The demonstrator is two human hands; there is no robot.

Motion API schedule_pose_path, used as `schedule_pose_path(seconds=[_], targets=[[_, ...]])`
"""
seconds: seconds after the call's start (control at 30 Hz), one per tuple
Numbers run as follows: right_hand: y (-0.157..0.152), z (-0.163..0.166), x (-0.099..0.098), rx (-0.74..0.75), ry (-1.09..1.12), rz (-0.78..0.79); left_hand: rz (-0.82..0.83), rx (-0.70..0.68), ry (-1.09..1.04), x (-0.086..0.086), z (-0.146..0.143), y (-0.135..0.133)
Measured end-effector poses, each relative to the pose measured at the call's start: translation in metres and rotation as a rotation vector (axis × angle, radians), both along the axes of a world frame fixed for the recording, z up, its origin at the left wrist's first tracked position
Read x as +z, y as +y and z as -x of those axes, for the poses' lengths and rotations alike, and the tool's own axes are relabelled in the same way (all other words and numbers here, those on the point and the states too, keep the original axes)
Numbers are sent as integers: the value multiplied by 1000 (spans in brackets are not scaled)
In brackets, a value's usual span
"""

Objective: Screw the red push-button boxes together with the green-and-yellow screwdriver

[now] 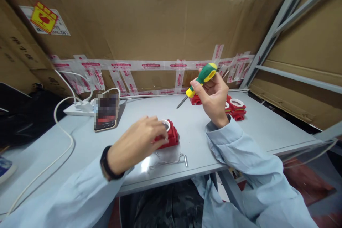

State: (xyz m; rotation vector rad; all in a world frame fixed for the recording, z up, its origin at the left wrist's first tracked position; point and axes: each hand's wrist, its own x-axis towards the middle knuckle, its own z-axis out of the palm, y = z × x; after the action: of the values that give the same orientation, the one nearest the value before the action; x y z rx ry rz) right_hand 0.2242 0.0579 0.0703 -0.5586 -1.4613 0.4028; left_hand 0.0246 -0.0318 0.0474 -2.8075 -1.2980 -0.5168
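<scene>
My right hand [215, 96] is raised over the table, its fingers wrapped round a green and yellow screwdriver [205, 74]. The metal shaft points down and to the left, clear of the table. Just in front of me is a red box-shaped housing [173, 136] with a white ring [166, 124] on top. My left hand [141, 139] hovers at its left side, fingertips pinched together by its near corner. Something small and pale shows at the fingertips, too small to name. Beneath that hand lies a clear plastic bag [171, 157], with a metal L-shaped piece [185, 160] at its right.
More red housings [236, 108] with white rings stand at the back right, partly behind my right hand. A phone [106, 112] leans at the left by a white power strip [78, 108] with cables. Cardboard [160, 25] walls the back; a metal frame [280, 25] rises at right.
</scene>
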Motion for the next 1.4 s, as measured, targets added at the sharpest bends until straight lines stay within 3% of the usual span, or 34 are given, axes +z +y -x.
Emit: schedule_pose_path(seconds=[0.17, 0.47, 0.87, 1.03, 1.23, 1.33, 1.4], targets=[[-4, 5, -4, 46, -32, 37, 60, 33, 395, -23, -1, -31], [-5, 7, -6, 66, -42, 60, 35, 70, 652, -27, -15, -24], [-1, 8, -10, 84, -49, 12, 80, -56, 472, -32, -30, -19], [-2, 8, -10, 77, -59, 20, 147, -68, 324, -28, -18, -22], [-2, 8, -10, 74, -58, 25, -19, -73, 146, -26, 0, -21], [-2, 8, -10, 68, -53, 17, -153, 35, 24, -21, 21, -9], [-2, 8, -10, 68, -53, 10, -93, 86, 3, -20, 36, 1]])
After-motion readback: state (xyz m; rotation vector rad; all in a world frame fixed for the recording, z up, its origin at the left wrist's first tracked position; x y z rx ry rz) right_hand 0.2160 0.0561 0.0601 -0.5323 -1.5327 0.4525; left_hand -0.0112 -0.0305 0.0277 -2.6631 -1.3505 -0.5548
